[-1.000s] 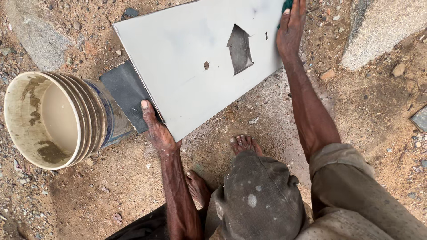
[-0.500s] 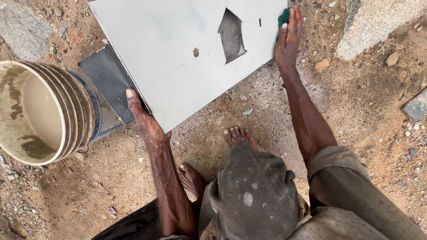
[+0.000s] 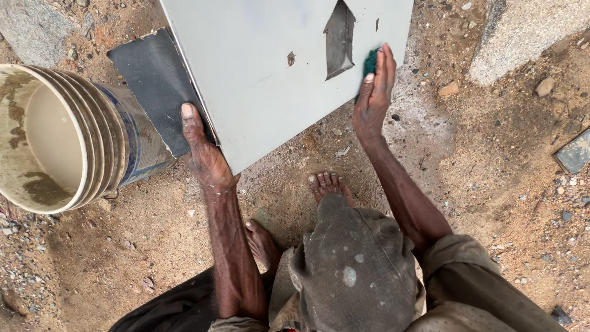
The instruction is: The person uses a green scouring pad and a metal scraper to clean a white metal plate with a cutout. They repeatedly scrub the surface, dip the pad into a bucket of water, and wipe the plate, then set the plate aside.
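A large white panel (image 3: 264, 67) with an arrow-shaped cut-out lies tilted over the sandy ground. My left hand (image 3: 203, 150) grips its near left edge, thumb on top. My right hand (image 3: 373, 92) presses a small green pad (image 3: 370, 61) flat against the panel's right side, just right of the cut-out. A dark sheet (image 3: 157, 77) lies under the panel's left edge. My bare feet (image 3: 330, 184) rest on the ground below the panel.
A stack of dirty white buckets (image 3: 61, 138) lies on its side at the left. A concrete slab (image 3: 528, 31) sits at the upper right, a grey stone (image 3: 34, 31) at the upper left. Loose pebbles and a dark tile piece (image 3: 574, 154) scatter the right.
The view has shifted, so panel and buckets sit lower and closer in frame. My right hand has slid down the panel with the green pad. My left hand keeps its grip on the edge.
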Demonstrator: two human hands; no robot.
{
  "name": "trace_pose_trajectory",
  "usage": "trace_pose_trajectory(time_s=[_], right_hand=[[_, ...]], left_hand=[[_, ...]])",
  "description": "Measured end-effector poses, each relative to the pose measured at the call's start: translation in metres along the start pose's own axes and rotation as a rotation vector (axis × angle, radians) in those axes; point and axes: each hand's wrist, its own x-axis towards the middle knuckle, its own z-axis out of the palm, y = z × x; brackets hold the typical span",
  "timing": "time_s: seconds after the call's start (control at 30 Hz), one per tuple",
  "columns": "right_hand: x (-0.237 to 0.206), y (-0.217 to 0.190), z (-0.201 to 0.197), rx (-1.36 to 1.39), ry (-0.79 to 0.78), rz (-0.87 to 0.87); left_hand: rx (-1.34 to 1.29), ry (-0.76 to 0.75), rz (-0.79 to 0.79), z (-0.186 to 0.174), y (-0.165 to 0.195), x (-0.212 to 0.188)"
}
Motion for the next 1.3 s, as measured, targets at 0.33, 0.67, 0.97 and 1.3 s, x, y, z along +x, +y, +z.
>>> trace_pose_trajectory(time_s=[0.33,0.67,0.97,1.3], right_hand=[[-0.062,-0.143,0.016,0.299,-0.461,-0.915],[-0.041,0.012,-0.051,0.266,-0.184,0.084],[-0.002,-0.049,-0.151,1.225,0.095,0.812],[0.039,-0.089,-0.124,-0.503,-0.305,-0.406]], left_hand=[[-0.108,-0.026,-0.026,0.019,0.026,-0.012],[-0.114,-0.135,0.136,0.010,-0.001,-0.003],[0.168,-0.255,0.223,0.036,0.018,-0.026],[0.377,-0.431,0.539,0.053,0.047,-0.044]])
